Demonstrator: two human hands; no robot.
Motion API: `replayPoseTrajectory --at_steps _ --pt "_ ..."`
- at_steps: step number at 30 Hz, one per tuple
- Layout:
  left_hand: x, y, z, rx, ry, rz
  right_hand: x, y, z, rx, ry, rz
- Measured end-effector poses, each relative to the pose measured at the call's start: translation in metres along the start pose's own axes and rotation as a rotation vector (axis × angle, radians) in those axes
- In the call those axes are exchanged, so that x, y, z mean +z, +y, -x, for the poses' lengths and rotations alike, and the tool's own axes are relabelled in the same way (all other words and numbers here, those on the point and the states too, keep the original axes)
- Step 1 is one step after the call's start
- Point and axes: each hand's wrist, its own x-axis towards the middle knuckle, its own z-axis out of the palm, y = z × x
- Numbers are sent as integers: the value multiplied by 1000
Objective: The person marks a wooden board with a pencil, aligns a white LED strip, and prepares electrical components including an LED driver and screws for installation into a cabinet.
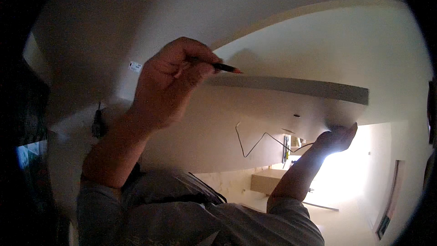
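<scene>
My left hand is raised left of the middle, its thumb and fingers pinched round a thin dark pencil-like stick with an orange-red tip. That tip points right, close to the upper edge of a thick pale board. At the right end of this board, my right hand presses against its lower side; the fingers are dark and partly hidden, and they seem to curl on the board. A thin bent wire zigzags in front of the pale surface and runs toward my right wrist.
A pale wall rises behind the board. A dark object hangs at the left, and a small white label sits on the grey surface. Beyond my right arm are a box-like shelf and a glaring bright light.
</scene>
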Motion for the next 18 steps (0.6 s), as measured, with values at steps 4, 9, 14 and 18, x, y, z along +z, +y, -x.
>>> replayPoseTrajectory --at_steps 4,9,14,18 --pt "40 40 -12 122 -62 162 -9 -3 -3 -19 -16 30" --pt "63 58 -8 47 -119 247 -26 8 3 -133 -51 55" --pt "71 54 -8 96 -107 249 -25 3 1 -141 -57 9" --pt "72 52 -12 124 -108 292 -20 -5 -2 -138 -78 -2"
